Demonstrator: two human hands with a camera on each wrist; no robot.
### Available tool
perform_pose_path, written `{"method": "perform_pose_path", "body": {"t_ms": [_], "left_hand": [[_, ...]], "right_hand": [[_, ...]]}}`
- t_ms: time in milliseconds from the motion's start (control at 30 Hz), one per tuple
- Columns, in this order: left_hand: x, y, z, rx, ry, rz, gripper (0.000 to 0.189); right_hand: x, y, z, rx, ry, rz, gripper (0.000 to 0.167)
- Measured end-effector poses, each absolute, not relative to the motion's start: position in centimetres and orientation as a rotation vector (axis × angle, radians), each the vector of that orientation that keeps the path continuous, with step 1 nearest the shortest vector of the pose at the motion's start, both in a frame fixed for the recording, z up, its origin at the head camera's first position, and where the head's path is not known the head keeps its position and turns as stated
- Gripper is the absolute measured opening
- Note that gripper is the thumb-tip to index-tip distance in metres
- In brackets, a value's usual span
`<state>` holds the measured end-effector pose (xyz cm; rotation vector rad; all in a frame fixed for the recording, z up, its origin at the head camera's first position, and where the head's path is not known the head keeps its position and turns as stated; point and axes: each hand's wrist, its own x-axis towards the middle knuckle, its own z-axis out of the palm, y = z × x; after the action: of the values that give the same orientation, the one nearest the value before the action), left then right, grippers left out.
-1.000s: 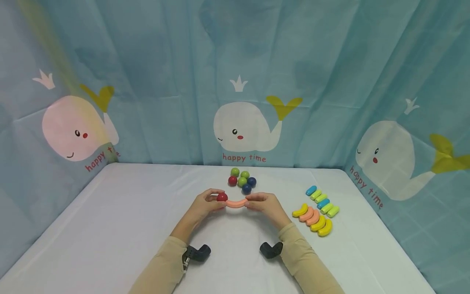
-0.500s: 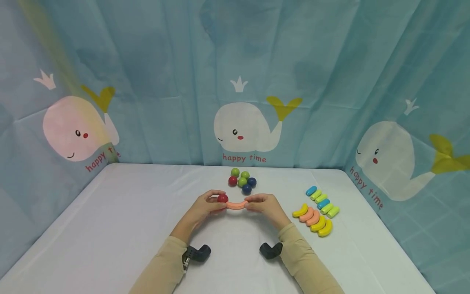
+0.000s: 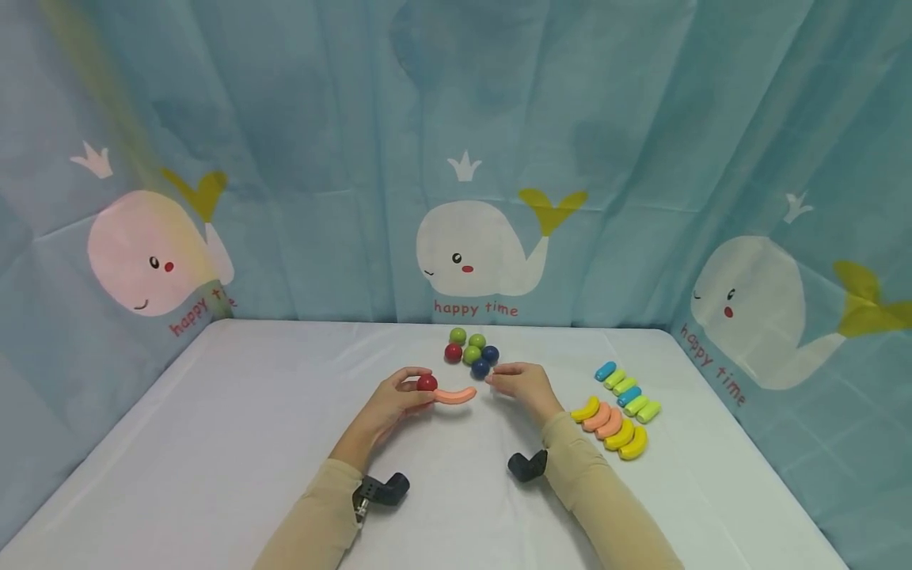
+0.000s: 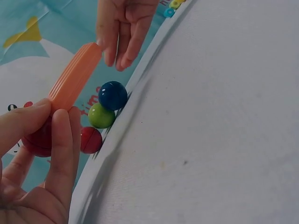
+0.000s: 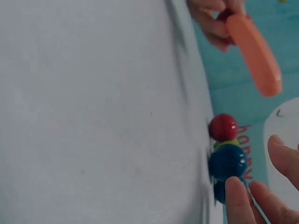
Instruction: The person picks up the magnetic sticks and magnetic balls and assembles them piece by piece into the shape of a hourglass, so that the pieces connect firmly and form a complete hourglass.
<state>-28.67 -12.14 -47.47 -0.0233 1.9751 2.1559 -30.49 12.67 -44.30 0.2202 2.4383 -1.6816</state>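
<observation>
My left hand (image 3: 392,400) pinches one end of a curved orange toy piece (image 3: 456,396) between thumb and finger, above the table. A red ball (image 3: 427,382) is held in the same hand, against that end; fingers partly cover it in the left wrist view. The piece's other end points free to the right. My right hand (image 3: 523,385) holds nothing, and a gap shows between its thumb and fingers in the right wrist view. Nearest to it are two dark blue balls (image 3: 480,368), just beyond its fingertips.
Behind the hands, several green balls (image 3: 458,336) and another red ball (image 3: 453,353) sit clustered with the blue ones. To the right lie rows of short blue and lime pieces (image 3: 636,406) and curved yellow and orange pieces (image 3: 632,443). A printed curtain (image 3: 321,198) surrounds the white table (image 3: 214,443).
My right hand has let go of the orange piece's right end and moved away to the right and slightly back. The left hand, still holding the piece and red ball, has shifted slightly left.
</observation>
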Motion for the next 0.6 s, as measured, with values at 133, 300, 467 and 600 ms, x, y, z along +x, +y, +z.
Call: {"method": "perform_pose_path", "body": {"t_ms": [133, 300, 467, 600], "left_hand": [[-28.7, -12.2, -47.6, -0.031, 1.970, 2.166, 0.053], [-28.6, -12.2, -47.6, -0.054, 1.962, 2.178, 0.053], [-28.6, -12.4, -47.7, -0.052, 1.953, 2.188, 0.053], [-28.7, -12.5, -47.5, -0.063, 1.979, 2.182, 0.051]], "right_hand": [[-31.6, 12.2, -44.5, 0.314, 2.441, -1.637, 0.046], [-32.4, 11.7, -45.0, 0.345, 2.443, -1.639, 0.048], [-33.1, 11.3, -44.9, 0.378, 2.442, -1.658, 0.047], [-33.5, 11.0, -44.6, 0.390, 2.450, -1.676, 0.043]]}}
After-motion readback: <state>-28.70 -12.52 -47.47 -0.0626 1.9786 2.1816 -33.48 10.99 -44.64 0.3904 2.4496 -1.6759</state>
